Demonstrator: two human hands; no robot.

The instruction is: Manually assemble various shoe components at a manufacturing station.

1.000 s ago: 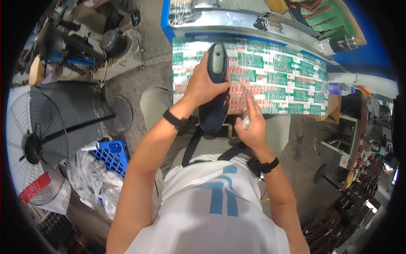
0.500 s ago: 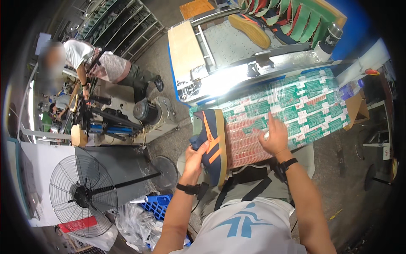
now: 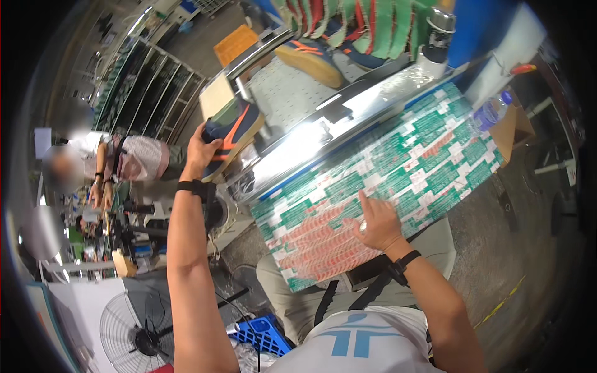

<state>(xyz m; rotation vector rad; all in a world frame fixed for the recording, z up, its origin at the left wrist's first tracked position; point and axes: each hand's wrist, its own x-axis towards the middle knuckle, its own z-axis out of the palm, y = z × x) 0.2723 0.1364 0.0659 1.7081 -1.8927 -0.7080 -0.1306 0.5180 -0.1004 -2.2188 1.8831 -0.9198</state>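
Observation:
Raised at the far left, my left hand (image 3: 200,152) is closed round a navy shoe (image 3: 231,138) with orange stripes and a tan sole. The shoe is tilted and overlaps the near left end of the grey machine bed (image 3: 273,87). My right hand (image 3: 379,224) rests over the lap board (image 3: 429,168), which is covered in green, white and red patterned wrapping. Its index finger points forward while the other fingers curl. A small pale shiny thing shows by the thumb, too small to name.
Another shoe (image 3: 311,62) lies on the machine bed beside hanging green and red strips (image 3: 348,25). At the right stand a dark flask (image 3: 438,37) and a purple-capped bottle (image 3: 494,110). A fan (image 3: 140,329) and blue basket (image 3: 264,339) are lower left. A co-worker (image 3: 140,158) stands beyond.
My left hand has carried the shoe from over the board's near left to the far left, by the machine bed. My right hand stays on the board. The whole view has turned.

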